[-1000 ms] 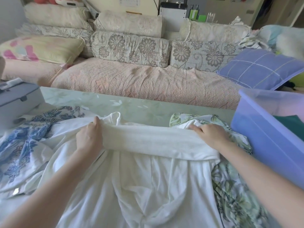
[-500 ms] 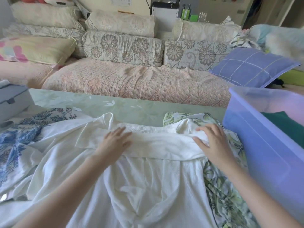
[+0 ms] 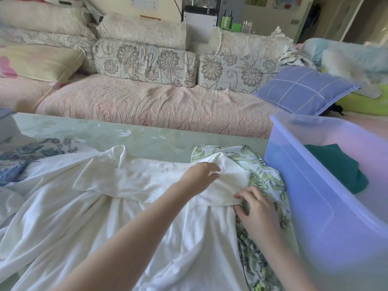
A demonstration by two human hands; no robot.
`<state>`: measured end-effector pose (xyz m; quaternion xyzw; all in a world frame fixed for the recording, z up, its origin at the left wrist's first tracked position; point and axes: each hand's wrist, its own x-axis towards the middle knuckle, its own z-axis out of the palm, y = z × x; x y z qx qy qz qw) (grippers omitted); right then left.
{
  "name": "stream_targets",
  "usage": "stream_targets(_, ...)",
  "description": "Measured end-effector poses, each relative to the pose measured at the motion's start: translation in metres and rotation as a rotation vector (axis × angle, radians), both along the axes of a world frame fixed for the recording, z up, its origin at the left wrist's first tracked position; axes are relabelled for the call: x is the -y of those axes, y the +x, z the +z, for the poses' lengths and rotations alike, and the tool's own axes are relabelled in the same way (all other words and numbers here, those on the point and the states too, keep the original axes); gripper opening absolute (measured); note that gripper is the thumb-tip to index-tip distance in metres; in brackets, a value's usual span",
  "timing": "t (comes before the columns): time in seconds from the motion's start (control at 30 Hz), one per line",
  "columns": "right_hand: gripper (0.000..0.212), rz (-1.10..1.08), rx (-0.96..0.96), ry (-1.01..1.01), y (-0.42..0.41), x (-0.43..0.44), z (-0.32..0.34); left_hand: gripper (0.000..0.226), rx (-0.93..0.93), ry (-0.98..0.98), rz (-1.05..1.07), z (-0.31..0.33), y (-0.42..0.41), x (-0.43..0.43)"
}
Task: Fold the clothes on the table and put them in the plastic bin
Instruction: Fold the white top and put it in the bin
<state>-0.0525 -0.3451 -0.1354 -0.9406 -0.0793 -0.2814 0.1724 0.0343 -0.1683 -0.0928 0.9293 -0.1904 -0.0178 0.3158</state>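
A white garment (image 3: pixel 88 211) lies spread over the table, its far edge folded back into a flat band (image 3: pixel 134 181). My left hand (image 3: pixel 199 175) rests on the right part of that band, fingers loosely spread. My right hand (image 3: pixel 255 208) is at the band's right end, fingers curled against the cloth edge. Under the white garment on the right lies a green leaf-print garment (image 3: pixel 266 183). A blue floral garment (image 3: pixel 25 154) lies at the left. The translucent purple plastic bin (image 3: pixel 310 198) stands at the right with a dark green folded cloth (image 3: pixel 340 164) inside.
The pale green glass table (image 3: pixel 126 137) shows bare beyond the clothes. A grey box (image 3: pixel 6 124) sits at the far left edge. Behind the table runs a sofa (image 3: pixel 157 106) with floral cushions and a purple pillow (image 3: pixel 304 89).
My left hand has slid from the left end of the folded band across to its right part. My right hand has drawn back toward me along the band's right end.
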Motion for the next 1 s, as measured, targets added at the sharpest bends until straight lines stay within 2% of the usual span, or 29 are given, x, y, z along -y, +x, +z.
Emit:
stream_targets(0.07,0.029,-0.023,0.026,-0.004,0.002,-0.001,-0.003,0.035,-0.087,-0.075,-0.027,0.0,0.008,0.028)
stream_targets(0.13,0.024,-0.026,0.045,-0.037,0.002,-0.001,-0.006,0.04,-0.152,-0.029,-0.025,-0.003,0.02,0.05)
stream_targets(0.27,0.008,-0.036,0.104,-0.078,-0.001,0.001,-0.01,0.029,-0.141,0.032,0.023,-0.007,0.033,0.073)
stream_targets(0.33,0.015,-0.034,0.126,-0.127,-0.003,0.001,-0.011,0.021,-0.115,-0.041,0.12,-0.005,0.036,0.079)
stream_targets(0.43,0.007,0.001,0.17,-0.189,-0.01,0.003,-0.017,0.009,-0.141,-0.281,0.356,-0.003,0.043,0.086)
stream_targets(0.57,0.021,0.015,0.11,-0.171,-0.016,0.009,-0.023,0.013,-0.147,-0.262,0.378,-0.019,0.047,0.088)
stream_targets(0.63,0.019,0.03,0.059,-0.155,-0.017,0.01,-0.024,0.021,-0.148,-0.258,0.332,-0.029,0.044,0.091)
stream_targets(0.7,0.011,0.031,0.034,-0.16,-0.022,0.007,-0.018,0.026,-0.102,-0.244,0.263,-0.028,0.039,0.093)
stream_targets(0.73,0.021,0.034,0.02,-0.152,-0.024,0.006,-0.014,0.027,-0.048,-0.233,0.224,-0.024,0.037,0.093)
stream_targets(0.83,0.04,0.081,0.037,-0.101,-0.031,0.003,0.001,0.022,0.309,-0.193,0.149,-0.013,0.024,0.077)
stream_targets(0.9,0.046,0.11,-0.004,-0.138,-0.025,0.001,0.007,0.019,0.476,-0.18,0.121,-0.012,0.003,0.056)
stream_targets(0.97,0.049,0.096,-0.117,-0.223,-0.014,-0.001,0.007,0.025,0.533,-0.057,0.067,-0.022,-0.023,0.029)
stream_targets(1.0,0.055,0.067,-0.218,-0.264,-0.009,-0.002,0.005,0.033,0.465,0.074,0.06,-0.03,-0.035,0.014)
